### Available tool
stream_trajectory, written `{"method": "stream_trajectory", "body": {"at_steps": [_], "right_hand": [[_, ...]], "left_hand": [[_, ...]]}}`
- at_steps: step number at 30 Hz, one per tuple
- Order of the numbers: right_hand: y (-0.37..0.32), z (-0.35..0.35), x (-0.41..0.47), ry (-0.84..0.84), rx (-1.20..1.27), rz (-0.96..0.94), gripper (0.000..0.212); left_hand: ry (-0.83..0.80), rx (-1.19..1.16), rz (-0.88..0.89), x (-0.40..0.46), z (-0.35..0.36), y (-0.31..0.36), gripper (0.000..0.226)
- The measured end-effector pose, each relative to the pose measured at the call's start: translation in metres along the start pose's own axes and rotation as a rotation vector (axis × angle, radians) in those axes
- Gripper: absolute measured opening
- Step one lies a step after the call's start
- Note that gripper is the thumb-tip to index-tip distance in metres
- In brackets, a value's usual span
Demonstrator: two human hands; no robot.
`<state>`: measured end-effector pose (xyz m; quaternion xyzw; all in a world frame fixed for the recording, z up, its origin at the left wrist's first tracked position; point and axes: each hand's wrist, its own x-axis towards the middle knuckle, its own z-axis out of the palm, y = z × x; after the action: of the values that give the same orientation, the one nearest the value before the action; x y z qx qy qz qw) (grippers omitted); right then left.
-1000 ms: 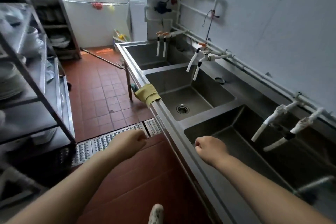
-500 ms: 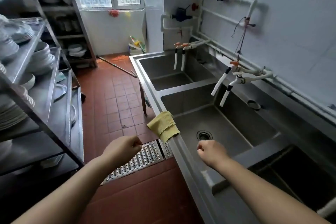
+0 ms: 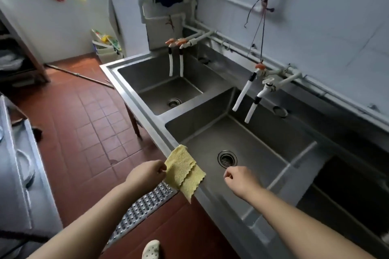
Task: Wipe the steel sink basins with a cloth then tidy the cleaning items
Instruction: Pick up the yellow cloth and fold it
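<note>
A yellow cloth (image 3: 183, 172) hangs folded over the front rim of the steel sink, beside the middle basin (image 3: 269, 149). My left hand (image 3: 145, 174) is at the cloth's left edge, fingers curled, pinching that edge. Over the middle basin, just below its drain (image 3: 227, 159), my right hand (image 3: 242, 181) hovers with curled fingers and holds nothing. The far basin (image 3: 160, 84) lies beyond, and the near basin (image 3: 347, 195) is dark at the right.
White tap hoses (image 3: 248, 99) hang over the middle basin, and another pair (image 3: 175, 63) over the far one. A perforated floor grate (image 3: 143, 208) runs below the rim. A steel rack (image 3: 16, 174) stands at the left. A pole (image 3: 80, 74) lies on the red tiles.
The view has moved forward along the sink to the middle basin. My left hand has moved right to the cloth's edge. My right hand stays curled over the basin.
</note>
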<state>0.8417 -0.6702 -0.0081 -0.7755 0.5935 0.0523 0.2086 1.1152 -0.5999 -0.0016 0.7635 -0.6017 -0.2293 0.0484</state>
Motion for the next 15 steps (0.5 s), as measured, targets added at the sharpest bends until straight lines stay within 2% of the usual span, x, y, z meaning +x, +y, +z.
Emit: {"method": "stream_trajectory", "body": {"at_steps": [5,10,15], "right_hand": [[-0.043,0.019,0.025,-0.035,0.199,0.220,0.021],[-0.072,0.048,0.044,-0.038,0.256,0.379,0.019],[-0.086,0.070,0.051,-0.037,0.337,0.492,0.023]], "left_hand": [[-0.120,0.026,0.116,0.073,-0.005,-0.020,0.033],[-0.205,0.009,0.201,0.133,0.001,-0.023,0.035],[-0.303,-0.095,0.084,0.154,0.017,-0.006,0.029]]}}
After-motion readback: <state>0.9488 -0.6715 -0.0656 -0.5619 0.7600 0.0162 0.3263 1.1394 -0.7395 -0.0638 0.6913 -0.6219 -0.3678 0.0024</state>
